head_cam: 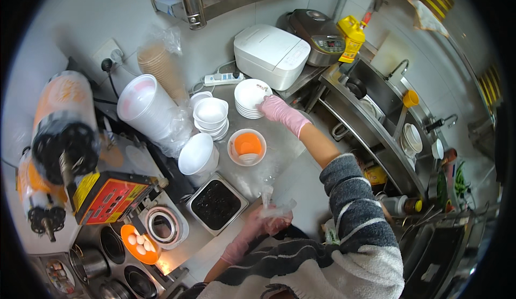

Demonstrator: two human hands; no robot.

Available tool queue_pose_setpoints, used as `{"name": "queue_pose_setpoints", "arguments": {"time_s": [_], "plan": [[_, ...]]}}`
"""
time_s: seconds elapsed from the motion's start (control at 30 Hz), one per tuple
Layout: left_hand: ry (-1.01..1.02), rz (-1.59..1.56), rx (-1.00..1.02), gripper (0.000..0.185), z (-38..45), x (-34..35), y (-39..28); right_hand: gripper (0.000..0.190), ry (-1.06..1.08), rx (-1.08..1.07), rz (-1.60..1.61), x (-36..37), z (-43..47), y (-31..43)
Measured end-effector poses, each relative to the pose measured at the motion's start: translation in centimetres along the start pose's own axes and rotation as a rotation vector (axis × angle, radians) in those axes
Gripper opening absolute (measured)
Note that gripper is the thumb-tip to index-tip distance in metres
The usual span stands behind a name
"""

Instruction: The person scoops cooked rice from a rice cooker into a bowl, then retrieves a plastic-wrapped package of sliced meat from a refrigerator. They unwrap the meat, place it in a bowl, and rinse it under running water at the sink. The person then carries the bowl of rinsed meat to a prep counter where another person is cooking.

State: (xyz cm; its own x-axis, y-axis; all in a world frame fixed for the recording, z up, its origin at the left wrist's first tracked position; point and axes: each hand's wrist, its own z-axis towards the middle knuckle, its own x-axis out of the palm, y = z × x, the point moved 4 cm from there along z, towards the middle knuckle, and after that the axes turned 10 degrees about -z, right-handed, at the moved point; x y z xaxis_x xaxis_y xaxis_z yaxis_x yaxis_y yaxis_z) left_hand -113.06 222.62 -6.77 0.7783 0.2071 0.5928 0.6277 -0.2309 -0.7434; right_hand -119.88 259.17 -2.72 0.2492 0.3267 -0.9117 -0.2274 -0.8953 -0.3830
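My right hand (278,110), in a pink glove, reaches to the rim of a stack of white plates (249,95); the top plate bears small dark scraps. My left hand (264,220), also gloved in pink, holds a clear plastic bag (278,209) close to my body; its contents cannot be made out clearly. Between my hands, on the steel table (278,154), stands a white bowl (246,162) with an orange piece inside. A stack of white bowls (211,111) is left of the plates. A square steel container (217,204) of dark contents lies nearer me.
Behind the plates are a power strip (223,79), a white rice cooker (270,57) and a dark one (318,37). White tubs (145,105) and a sealing machine (111,198) stand left, near an orange bowl of eggs (140,244). Steel sinks (375,81) are at right; a shelf (258,1) hangs above.
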Motion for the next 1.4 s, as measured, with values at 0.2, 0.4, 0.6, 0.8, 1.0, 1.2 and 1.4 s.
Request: {"name": "queue_pose_setpoints", "arguments": {"time_s": [0.2, 0.4, 0.6, 0.8, 1.0, 1.2, 1.4], "plan": [[-0.074, -0.101, -0.076, 0.040, 6.5, 1.2, -2.0, 0.014, -0.015, -0.326, -0.103, 1.3, 2.5, -1.0], [-0.124, -0.141, -0.057, 0.044, 10.5, 3.2, -3.2, 0.013, -0.181, -0.359, -0.116, -0.2, 2.5, -1.5], [-0.271, -0.034, 0.091, 0.039, 12.9, 5.8, -2.8, 0.012, -0.438, -0.320, 0.052, -4.9, -1.3, -5.2], [-0.512, -0.008, 0.060, 0.038, 15.6, 8.2, -0.4, 0.008, -0.659, -0.194, 0.301, -2.8, -16.7, -12.1], [-0.354, -0.044, 0.072, 0.036, 26.0, 14.7, 0.8, 0.009, -0.152, 0.413, 0.357, 11.9, -38.1, -21.3], [-0.216, -0.028, -0.062, 0.037, 37.6, 22.4, 1.5, 0.012, 0.045, 0.817, 0.080, 25.4, -55.1, -28.3], [-0.058, 0.127, -0.127, 0.035, 46.8, 30.3, 1.0, 0.012, 0.172, 0.989, 0.164, 31.8, -61.0, -30.1]]}}
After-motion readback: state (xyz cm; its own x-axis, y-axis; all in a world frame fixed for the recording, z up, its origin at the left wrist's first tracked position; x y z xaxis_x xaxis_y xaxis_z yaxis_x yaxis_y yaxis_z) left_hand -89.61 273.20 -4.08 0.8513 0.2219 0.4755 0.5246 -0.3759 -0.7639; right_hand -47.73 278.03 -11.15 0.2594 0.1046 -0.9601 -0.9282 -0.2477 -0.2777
